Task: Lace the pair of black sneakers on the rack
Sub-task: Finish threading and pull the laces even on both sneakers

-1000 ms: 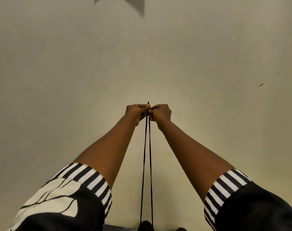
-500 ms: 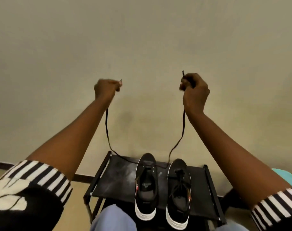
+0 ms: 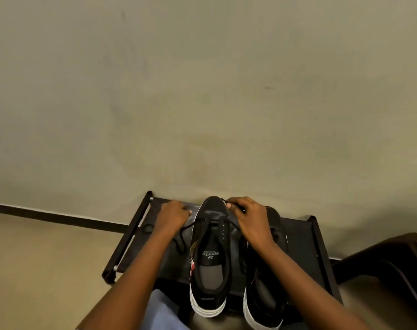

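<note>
Hidden: your right hand [image 3: 249, 219] covers the toe and front eyelets of the right sneaker [image 3: 266, 291], so you cannot tell how far that shoe is laced. Your forearm crosses its middle as well.
Cut off: the heel of the right sneaker runs out at the bottom edge; your upper arms and a pale blue knee [image 3: 161, 310] are cropped there too.
Hard to make out: the small items on the dark furniture [image 3: 393, 260] at far right are blurred; the red and white detail on the left sneaker's side is too small to read.
Long axis: both sneakers lie lengthwise, toes toward the wall [image 3: 202, 91], heels toward you, side by side and nearly parallel.
Left sneaker [image 3: 211, 253]: black upper, thick white sole, grey insole printed with an S logo. It is open-throated, with the lace [image 3: 179, 236] crossing only the eyelets nearest the toe.
Lace: black and thin. One end trails left off the shoe and curls loosely on the shelf below your left hand; the other runs up to your right hand.
Left hand [image 3: 173, 216]: fingers curled, resting on the shelf just left of the toe; whether they pinch the lace, you cannot tell.
Right hand: thumb and forefinger pinched on the lace tip, above the toe of the left sneaker.
Place: both shoes sit on the top shelf of the black rack [image 3: 129, 236], against the wall.
</note>
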